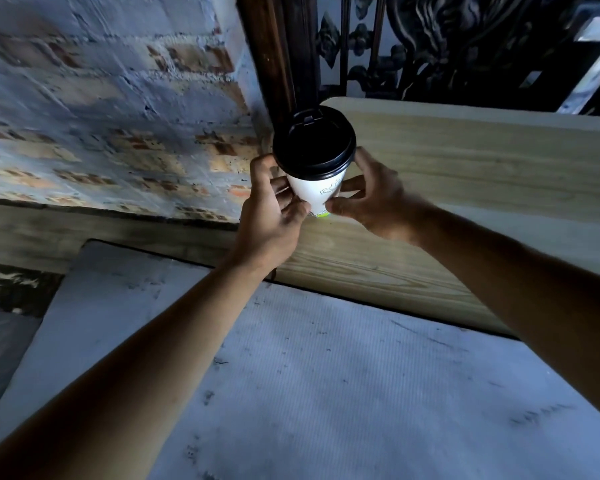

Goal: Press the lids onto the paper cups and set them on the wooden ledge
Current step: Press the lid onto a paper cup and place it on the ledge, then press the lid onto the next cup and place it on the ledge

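- Nearest the camera lies a flat grey sheet (326, 393), finely ribbed like corrugated board and speckled with dark scuffs; its edge runs along the foot of the wood beyond it.
- Two bare forearms reach up across that sheet from the bottom corners and meet at a cup.
- The left hand (274, 216) curls around the left side of the paper cup (314, 194), thumb on the near wall and fingers wrapped behind it.
- The right hand (371, 202) closes on the right side of the same cup, thumb tip pressed low on the wall near a green band, fingers around the far side.
- The cup is white, smooth and tapered, with a thin line drawing printed on it; it stands upright between both hands, over the pale wooden ledge (482, 174).
- Whether its base touches the ledge cannot be told, since the hands cover it.
- A glossy black plastic lid (314, 142), round and domed with a small flip tab at its far edge, sits on the cup's rim.
- The ledge is a broad light plank with long streaked grain and a rounded corner.
- Left of it rises a rough brick wall (101, 116), whitewashed and flaking to orange patches.
- Farthest back stands dark, ornate ironwork (413, 46) with curled shapes.
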The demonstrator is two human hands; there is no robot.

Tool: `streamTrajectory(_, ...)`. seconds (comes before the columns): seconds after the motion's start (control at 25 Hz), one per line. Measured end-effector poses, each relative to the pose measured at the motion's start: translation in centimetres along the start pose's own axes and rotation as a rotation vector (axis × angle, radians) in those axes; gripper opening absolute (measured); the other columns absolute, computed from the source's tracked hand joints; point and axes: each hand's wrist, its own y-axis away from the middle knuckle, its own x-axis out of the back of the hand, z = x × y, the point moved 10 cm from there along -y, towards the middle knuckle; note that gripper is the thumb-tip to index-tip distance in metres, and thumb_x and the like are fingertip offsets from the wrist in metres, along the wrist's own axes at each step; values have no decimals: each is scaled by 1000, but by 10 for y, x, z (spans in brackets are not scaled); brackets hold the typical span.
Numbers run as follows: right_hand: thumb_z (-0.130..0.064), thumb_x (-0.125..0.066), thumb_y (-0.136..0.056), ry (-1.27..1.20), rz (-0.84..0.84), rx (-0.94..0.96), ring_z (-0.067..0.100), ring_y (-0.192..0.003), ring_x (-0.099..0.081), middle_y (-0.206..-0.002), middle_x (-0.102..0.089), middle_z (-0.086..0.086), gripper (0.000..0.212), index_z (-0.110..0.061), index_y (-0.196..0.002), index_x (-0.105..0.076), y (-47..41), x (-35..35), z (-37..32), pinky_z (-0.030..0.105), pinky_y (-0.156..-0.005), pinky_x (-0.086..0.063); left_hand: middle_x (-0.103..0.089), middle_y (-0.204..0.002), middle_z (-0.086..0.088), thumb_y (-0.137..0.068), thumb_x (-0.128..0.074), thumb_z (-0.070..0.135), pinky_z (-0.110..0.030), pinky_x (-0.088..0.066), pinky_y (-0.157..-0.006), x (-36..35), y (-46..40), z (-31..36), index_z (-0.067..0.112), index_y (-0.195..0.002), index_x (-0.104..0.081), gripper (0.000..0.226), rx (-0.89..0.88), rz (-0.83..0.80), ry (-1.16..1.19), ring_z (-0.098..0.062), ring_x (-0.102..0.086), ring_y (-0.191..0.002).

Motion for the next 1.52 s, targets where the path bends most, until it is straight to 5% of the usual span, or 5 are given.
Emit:
streamTrajectory(0.4,-9,-69,-84,88,50,-80,13,-102,-73,-141,-65,5,88,-38,-157,-30,23,8,7,39,-74,-65,-40,-155,-14,-84,-69,-13,-30,-39,-117,-1,23,-19,20,-156,-25,90,172,-68,153,-18,-41,-147)
streamTrajectory(0.6,-17,-72,-84,170,18,-225,24,-124,-62,-152,-53,9,86,-27,-159,-30,82,15,6,39,-88,-59,-48,-141,-4,-70,-71,9,-14,-44,-94,25,73,5,16,-149,-36,87,184,13,133,-12,-47,-135)
streamTrajectory(0.76,-25,-71,-88,281,-14,-242,29,-139,-48,-151,-52,16,77,-26,-157,-37,156,20,-21,37,-108,-44,-58,-129,-5,-81,-71,-12,-7,-48,-93,38,126,50,11,-134,-51,61,170,3,142,1,-58,-118)
streamTrajectory(0.92,-27,-70,-91,317,52,-257,31,-135,-51,-150,-53,14,65,-26,-151,-46,252,38,-56,26,-94,-36,-68,-121,8,-82,-71,4,-34,-46,-113,26,203,84,25,-115,-64,39,178,-175,72,6,-61,-115)
streamTrajectory(1.52,-16,-68,-83,198,450,-466,26,-122,-56,-143,-50,8,63,-28,-143,-54,594,44,-35,14,-89,-32,-54,-144,-2,-77,-73,-8,-25,-47,-95,-124,472,109,19,-149,-41,83,218,-854,-90,-16,-50,-132)
